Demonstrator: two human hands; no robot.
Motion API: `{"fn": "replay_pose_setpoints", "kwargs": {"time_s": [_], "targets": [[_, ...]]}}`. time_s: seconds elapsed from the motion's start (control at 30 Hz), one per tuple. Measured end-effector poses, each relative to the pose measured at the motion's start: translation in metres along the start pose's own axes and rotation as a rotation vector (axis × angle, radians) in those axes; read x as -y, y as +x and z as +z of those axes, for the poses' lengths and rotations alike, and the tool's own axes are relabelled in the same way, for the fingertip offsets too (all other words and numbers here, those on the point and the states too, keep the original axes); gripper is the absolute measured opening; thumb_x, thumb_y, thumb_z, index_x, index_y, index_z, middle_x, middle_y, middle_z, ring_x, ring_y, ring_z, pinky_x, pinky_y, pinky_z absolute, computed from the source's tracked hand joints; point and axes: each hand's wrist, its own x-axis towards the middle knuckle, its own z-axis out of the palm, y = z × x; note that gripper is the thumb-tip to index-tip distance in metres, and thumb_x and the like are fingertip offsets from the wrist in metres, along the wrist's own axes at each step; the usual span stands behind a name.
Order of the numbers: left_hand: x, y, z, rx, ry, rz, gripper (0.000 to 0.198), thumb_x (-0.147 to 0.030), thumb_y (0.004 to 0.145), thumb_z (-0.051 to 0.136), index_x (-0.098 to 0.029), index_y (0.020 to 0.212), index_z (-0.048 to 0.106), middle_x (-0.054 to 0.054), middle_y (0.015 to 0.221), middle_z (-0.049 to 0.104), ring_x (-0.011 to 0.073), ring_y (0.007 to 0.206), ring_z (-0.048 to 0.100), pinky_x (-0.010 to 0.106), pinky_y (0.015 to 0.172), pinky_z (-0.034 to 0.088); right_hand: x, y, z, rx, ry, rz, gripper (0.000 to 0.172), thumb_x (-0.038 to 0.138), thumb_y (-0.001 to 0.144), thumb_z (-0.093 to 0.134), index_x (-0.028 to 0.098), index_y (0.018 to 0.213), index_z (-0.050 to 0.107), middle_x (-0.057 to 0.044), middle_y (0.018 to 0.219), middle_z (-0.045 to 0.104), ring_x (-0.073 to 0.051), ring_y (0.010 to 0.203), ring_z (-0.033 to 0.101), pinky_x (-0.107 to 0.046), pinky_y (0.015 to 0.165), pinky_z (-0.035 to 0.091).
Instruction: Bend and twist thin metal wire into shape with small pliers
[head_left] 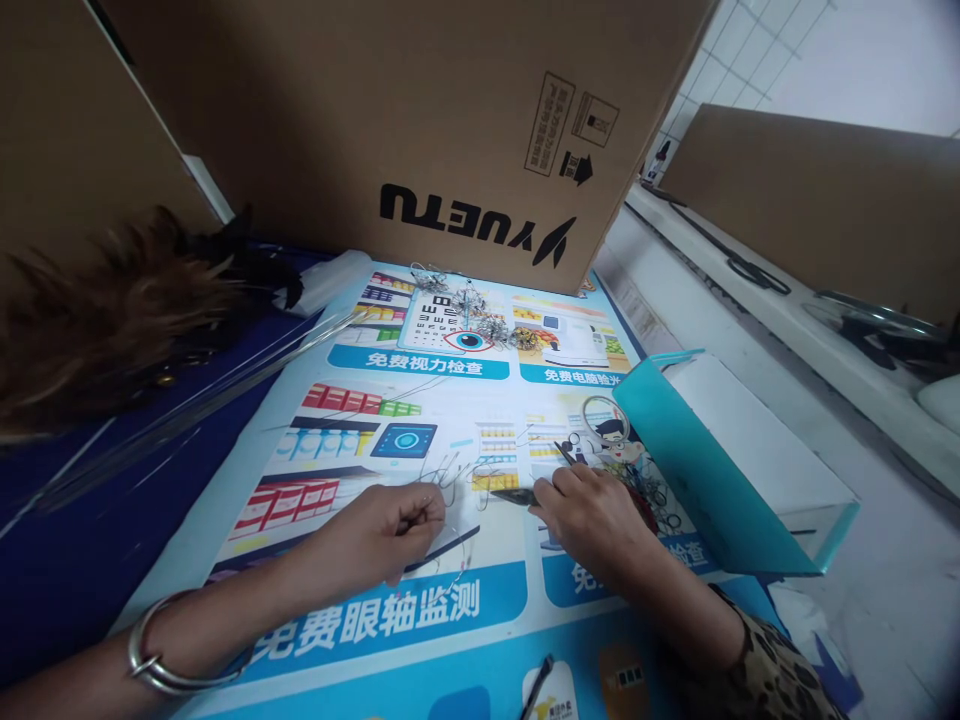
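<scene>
Left hand [390,530] pinches a thin wire [450,565] flat on the poster [420,600], steadying it at counter level; right hand [592,515] grips dark pliers [517,495], tips aimed at the wire's bent end. Finished wire pieces [480,320] lie grouped farther back by the box [420,130], clear of the work

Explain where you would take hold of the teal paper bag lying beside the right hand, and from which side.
Take the teal paper bag by its string handle at the open mouth, coming from the far end. The bag lies flat on its side, so its broad face offers no grip, while the handle loop stands clear.
</scene>
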Motion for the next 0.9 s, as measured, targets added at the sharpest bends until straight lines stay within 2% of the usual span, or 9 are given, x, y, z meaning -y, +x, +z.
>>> {"fn": "replay_pose_setpoints", "kwargs": {"time_s": [0.17,0.37,0.6,0.9], "targets": [[0.000,0.000,0.000,0.008,-0.019,0.006,0.011,-0.022,0.080,0.042,-0.019,0.071,0.047,-0.006,0.055,0.039,0.0080,0.046,0.040,0.017,0.040,0.037,0.000,0.000,-0.004,-0.014,0.082,0.028,0.019,0.033,0.091,0.044,0.019,0.089,0.056,-0.005,0.080,0.058,-0.017,0.076,0.051,-0.026,0.059,0.031],[-0.002,0.001,-0.001,0.009,-0.016,0.011,0.011,-0.022,0.080,0.042,-0.019,0.070,0.047,-0.007,0.054,0.038,0.0073,0.044,0.038,0.016,0.039,0.031,-0.002,-0.001,-0.002,-0.022,0.128,0.059,0.019,0.034,0.090,0.045,0.019,0.092,0.057,-0.005,0.081,0.059,-0.017,0.077,0.052,-0.025,0.059,0.031],[-0.001,0.000,-0.001,-0.003,-0.016,0.007,0.009,-0.023,0.080,0.043,-0.019,0.073,0.048,-0.006,0.054,0.042,0.0080,0.044,0.042,0.018,0.041,0.034,0.006,0.000,-0.006,0.027,0.188,-0.018,0.022,0.038,0.090,0.044,0.021,0.089,0.057,-0.003,0.082,0.060,-0.017,0.078,0.053,-0.026,0.060,0.030],[-0.001,-0.001,-0.002,-0.066,0.150,0.078,0.012,-0.023,0.079,0.044,-0.019,0.071,0.052,-0.005,0.056,0.049,0.0086,0.049,0.045,0.019,0.046,0.031,0.016,0.001,-0.004,0.074,0.206,-0.057,0.021,0.038,0.090,0.044,0.021,0.088,0.057,-0.003,0.080,0.059,-0.016,0.076,0.053,-0.026,0.059,0.029]]}}
